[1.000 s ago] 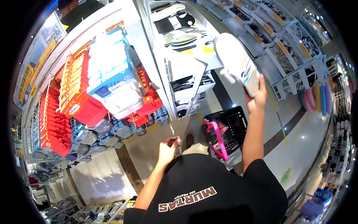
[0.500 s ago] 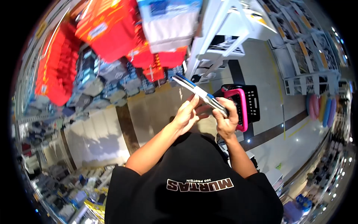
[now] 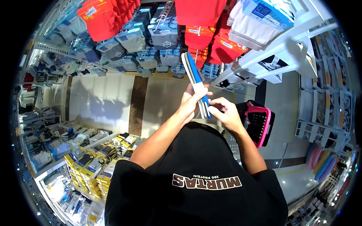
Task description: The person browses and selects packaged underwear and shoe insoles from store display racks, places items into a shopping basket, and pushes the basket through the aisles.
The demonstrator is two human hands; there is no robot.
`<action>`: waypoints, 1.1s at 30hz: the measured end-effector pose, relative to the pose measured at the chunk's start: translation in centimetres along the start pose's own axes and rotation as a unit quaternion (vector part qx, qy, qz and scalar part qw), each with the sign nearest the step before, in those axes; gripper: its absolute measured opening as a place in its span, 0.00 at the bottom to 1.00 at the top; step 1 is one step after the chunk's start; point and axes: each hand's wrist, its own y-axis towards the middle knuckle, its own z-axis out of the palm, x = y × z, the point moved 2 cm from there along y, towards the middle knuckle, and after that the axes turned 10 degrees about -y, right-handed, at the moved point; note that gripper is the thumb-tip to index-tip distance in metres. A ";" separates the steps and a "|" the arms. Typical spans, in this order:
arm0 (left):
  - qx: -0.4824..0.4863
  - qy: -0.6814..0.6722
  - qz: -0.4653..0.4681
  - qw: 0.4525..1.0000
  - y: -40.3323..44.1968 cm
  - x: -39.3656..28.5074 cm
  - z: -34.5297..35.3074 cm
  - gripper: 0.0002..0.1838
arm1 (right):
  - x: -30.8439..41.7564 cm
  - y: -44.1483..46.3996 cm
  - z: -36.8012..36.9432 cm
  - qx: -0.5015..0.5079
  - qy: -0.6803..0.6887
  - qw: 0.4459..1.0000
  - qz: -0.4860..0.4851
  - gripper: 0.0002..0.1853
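A banded bundle of folded flat items (image 3: 194,71), blue, white and grey, is held edge-on in front of my chest. My left hand (image 3: 189,101) wraps round its lower middle, with the thumb over the white band. Close to the bundle's lower end is my right hand (image 3: 225,113), its fingers curled and the thumb near the index finger. Whether those right fingers touch the bundle's edge is too small to tell.
Red packs (image 3: 98,19) and grey-blue sock packs (image 3: 164,34) hang on hooks ahead. A black basket with a pink handle (image 3: 268,126) stands at the right. Yellow packs (image 3: 81,173) fill a lower-left shelf. White racks (image 3: 320,105) line the right.
The bundle has come down from the right rack to my chest and turned edge-on. My left hand has taken hold of it; my right hand has loosened. The view has swung left.
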 end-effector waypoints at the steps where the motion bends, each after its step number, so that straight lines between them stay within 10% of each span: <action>1: 0.000 0.026 0.017 1.000 -0.1 -0.2 -0.2 0.24 | -0.5 0.2 0.4 0.020 -0.013 1.000 0.018 0.12; 12: -0.008 0.115 0.053 0.992 0.3 1.0 -1.5 0.30 | -0.6 1.0 1.7 0.047 -0.037 0.996 0.070 0.03; 23: -0.014 -0.033 -0.157 0.987 1.1 1.7 -3.0 0.29 | -1.6 -0.4 -0.1 -0.014 0.323 0.932 0.166 0.03; 33: -0.146 0.024 -0.079 0.986 1.3 1.3 -2.3 0.25 | -0.5 -0.6 2.1 -0.052 0.068 0.995 0.045 0.12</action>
